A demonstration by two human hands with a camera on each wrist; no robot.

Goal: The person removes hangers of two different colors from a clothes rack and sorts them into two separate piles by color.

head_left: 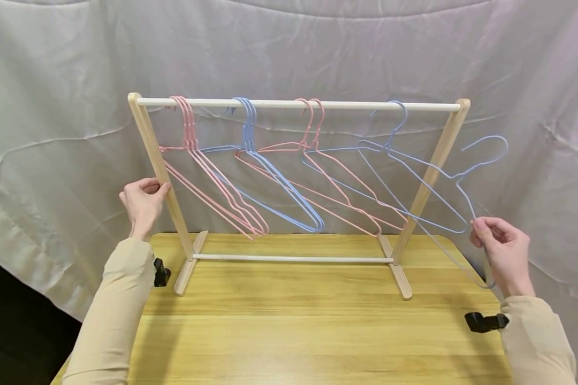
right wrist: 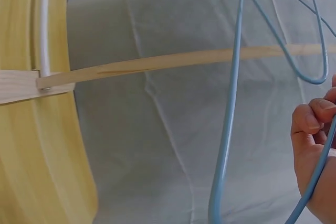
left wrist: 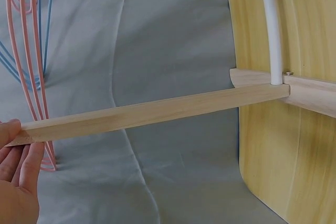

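My left hand (head_left: 143, 202) pinches the left wooden post (head_left: 160, 155) of a small garment rack between thumb and fingers; the left wrist view shows the post (left wrist: 131, 115) running from that hand (left wrist: 20, 182) to the base. On the right, my right hand (head_left: 503, 248) holds a blue hanger (head_left: 467, 195) by its side, its hook free in the air beyond the rack's right post (head_left: 431, 176). In the right wrist view the curled fingers (right wrist: 310, 119) are around the blue wire. Another blue hanger (head_left: 421, 184) hangs near the rail's right end.
From the white top rail (head_left: 276, 103) hang pink hangers (head_left: 221, 182) at left, blue hangers (head_left: 284, 187) beside them, and two pink hangers (head_left: 337, 187) right of centre. The rack stands on a wooden table (head_left: 289, 331) before a grey curtain (head_left: 289, 48).
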